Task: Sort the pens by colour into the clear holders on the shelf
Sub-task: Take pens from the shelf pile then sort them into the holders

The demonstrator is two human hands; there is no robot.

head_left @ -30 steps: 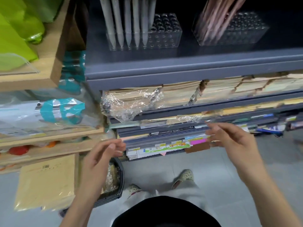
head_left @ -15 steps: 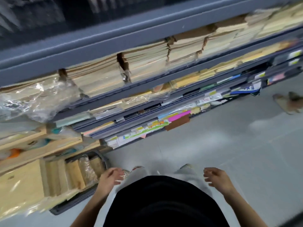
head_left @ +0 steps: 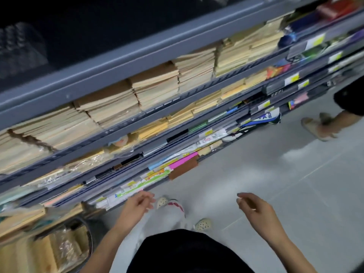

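Note:
Only one clear holder (head_left: pixel 18 49) shows, blurred, at the far upper left on the dark top shelf; no pens can be made out. My left hand (head_left: pixel 137 204) hangs low in front of the bottom shelf edge, fingers loosely curled, holding nothing. My right hand (head_left: pixel 254 206) hovers over the grey floor at the same height, fingers relaxed and empty. Both hands are far below the holder.
The grey shelving unit (head_left: pixel 137 56) runs diagonally, stacked with brown and cream envelopes (head_left: pixel 157 83) and coloured paper packs (head_left: pixel 183 162). A dark basket (head_left: pixel 78 239) stands at the lower left. Another person's legs and shoes (head_left: pixel 323 125) stand at the right on the tiled floor.
The view swung right and tilted along the shelves. My hands dropped from shelf height to low over the floor and stayed empty; the pen holders slid nearly out of view.

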